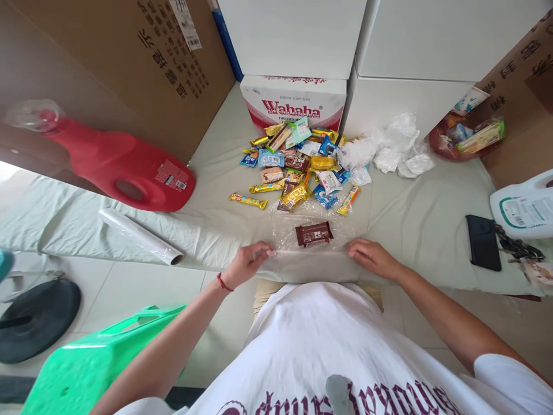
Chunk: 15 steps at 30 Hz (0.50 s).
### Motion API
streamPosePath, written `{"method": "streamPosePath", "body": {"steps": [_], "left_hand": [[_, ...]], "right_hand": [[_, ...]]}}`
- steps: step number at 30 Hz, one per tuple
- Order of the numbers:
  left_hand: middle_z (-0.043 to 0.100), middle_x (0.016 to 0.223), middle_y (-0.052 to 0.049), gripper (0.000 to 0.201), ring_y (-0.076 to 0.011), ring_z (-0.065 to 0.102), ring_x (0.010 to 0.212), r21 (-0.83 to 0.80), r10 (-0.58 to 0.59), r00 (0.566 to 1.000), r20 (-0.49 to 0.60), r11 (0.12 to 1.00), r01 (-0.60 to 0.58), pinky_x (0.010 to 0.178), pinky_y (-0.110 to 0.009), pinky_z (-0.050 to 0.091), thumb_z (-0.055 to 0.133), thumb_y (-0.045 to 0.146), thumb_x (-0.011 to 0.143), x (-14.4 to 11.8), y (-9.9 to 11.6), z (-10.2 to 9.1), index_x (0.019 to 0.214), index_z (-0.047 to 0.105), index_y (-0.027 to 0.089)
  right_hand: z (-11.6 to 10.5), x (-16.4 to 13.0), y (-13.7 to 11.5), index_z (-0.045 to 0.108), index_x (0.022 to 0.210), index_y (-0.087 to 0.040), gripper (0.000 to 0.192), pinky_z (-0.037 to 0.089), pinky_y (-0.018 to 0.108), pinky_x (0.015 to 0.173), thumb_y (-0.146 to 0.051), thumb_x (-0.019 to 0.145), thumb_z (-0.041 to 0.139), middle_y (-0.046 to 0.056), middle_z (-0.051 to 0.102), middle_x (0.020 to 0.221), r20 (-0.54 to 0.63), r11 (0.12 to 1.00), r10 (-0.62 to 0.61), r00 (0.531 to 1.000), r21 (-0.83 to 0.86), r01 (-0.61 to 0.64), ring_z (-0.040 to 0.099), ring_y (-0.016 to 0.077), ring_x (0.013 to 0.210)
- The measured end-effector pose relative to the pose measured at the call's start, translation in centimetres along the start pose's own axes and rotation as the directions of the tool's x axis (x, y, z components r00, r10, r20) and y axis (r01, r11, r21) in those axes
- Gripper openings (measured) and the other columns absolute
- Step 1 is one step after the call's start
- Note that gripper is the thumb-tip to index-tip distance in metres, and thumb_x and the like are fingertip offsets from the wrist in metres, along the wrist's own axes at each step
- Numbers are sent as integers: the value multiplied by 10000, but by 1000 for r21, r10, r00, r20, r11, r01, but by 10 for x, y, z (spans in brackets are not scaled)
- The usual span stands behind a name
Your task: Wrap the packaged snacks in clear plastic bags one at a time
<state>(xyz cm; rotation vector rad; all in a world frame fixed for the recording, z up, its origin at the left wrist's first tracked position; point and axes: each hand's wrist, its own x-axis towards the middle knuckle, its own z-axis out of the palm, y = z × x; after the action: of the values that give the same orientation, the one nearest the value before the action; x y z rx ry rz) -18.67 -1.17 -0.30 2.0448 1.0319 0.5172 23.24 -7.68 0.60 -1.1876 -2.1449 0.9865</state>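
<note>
A sheet of clear plastic wrap (283, 237) lies on the cloth-covered table in front of me. My left hand (248, 262) pinches its near left corner between thumb and fingers. At the near right corner, my right hand (371, 255) grips the sheet the same way, so the near edge runs between both hands. Brown snack packets (314, 233) rest on the wrap, partly overlapping. Just beyond it lies a heap of wrapped snacks (296, 161) in yellow, blue, brown and white.
Crumpled clear plastic (400, 147) sits right of the heap, before white boxes. A Wahaba carton (298, 104) stands behind. On the left are a red jug (129, 167) and a white roll (140, 236); on the right, a phone (483, 242), keys and a white jug (525, 207).
</note>
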Motion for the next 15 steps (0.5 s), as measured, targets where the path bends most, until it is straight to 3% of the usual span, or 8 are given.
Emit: {"method": "streamPosePath", "body": {"steps": [2, 4, 6, 8, 10, 12, 14, 15], "left_hand": [[768, 868, -41, 326, -174, 710, 772, 2, -113, 994, -9, 994, 113, 737, -293, 572, 454, 440, 999, 27, -1, -11, 934, 679, 213], [737, 794, -38, 322, -183, 676, 727, 93, -170, 983, -69, 980, 176, 718, -321, 561, 480, 466, 961, 58, -6, -16, 884, 668, 216], [704, 779, -60, 283, -212, 646, 745, 200, -205, 965, -165, 951, 236, 749, -374, 553, 556, 473, 905, 88, -13, -18, 822, 661, 224], [683, 843, -90, 267, -245, 629, 857, 261, -190, 939, -287, 928, 268, 848, -421, 535, 603, 468, 883, 106, -17, -20, 805, 662, 219], [662, 953, -115, 286, -277, 595, 1016, 291, -145, 890, -433, 912, 290, 969, -460, 490, 562, 449, 932, 109, -14, -23, 872, 676, 194], [638, 1061, -139, 324, -304, 547, 1129, 319, -70, 812, -580, 897, 305, 1036, -498, 444, 455, 391, 1006, 98, -1, -23, 995, 685, 163], [628, 1125, -153, 359, -307, 531, 1156, 356, 32, 762, -647, 896, 265, 1031, -512, 440, 365, 312, 1039, 82, 21, -15, 1099, 683, 157], [638, 1121, -140, 364, -288, 549, 1127, 383, 81, 776, -626, 899, 215, 1015, -495, 454, 352, 277, 1039, 74, 34, -7, 1133, 685, 168]], "right_hand": [[-18, 26, -1, 649, 915, -193, 378, 520, 307, 772, -421, 1073, 393, 69, 690, 903, -10, 990, 134, 991, -32, -134, 649, 185, 840], [-30, 53, 3, 656, 886, -184, 376, 488, 293, 726, -404, 1054, 402, 63, 680, 875, -49, 939, 284, 958, -190, -288, 634, 188, 791], [-38, 76, 7, 684, 885, -178, 324, 456, 297, 698, -359, 1021, 452, 90, 690, 922, -103, 805, 423, 900, -414, -426, 629, 207, 794], [-45, 93, 7, 713, 926, -178, 271, 440, 315, 697, -318, 995, 492, 131, 695, 999, -158, 658, 491, 857, -578, -483, 631, 242, 844], [-51, 108, 2, 728, 1012, -178, 275, 442, 343, 731, -298, 1002, 480, 165, 689, 1060, -237, 597, 440, 866, -643, -479, 616, 292, 952], [-56, 125, -7, 718, 1135, -163, 326, 446, 381, 811, -299, 1022, 445, 184, 683, 1112, -279, 622, 295, 914, -670, -405, 565, 336, 1075], [-55, 147, -15, 689, 1247, -144, 368, 434, 420, 895, -340, 1022, 473, 187, 682, 1160, -204, 673, 177, 963, -689, -270, 517, 361, 1144], [-53, 158, -18, 681, 1272, -137, 389, 426, 436, 921, -370, 1008, 516, 186, 687, 1169, -132, 691, 155, 979, -693, -203, 508, 369, 1155]]}}
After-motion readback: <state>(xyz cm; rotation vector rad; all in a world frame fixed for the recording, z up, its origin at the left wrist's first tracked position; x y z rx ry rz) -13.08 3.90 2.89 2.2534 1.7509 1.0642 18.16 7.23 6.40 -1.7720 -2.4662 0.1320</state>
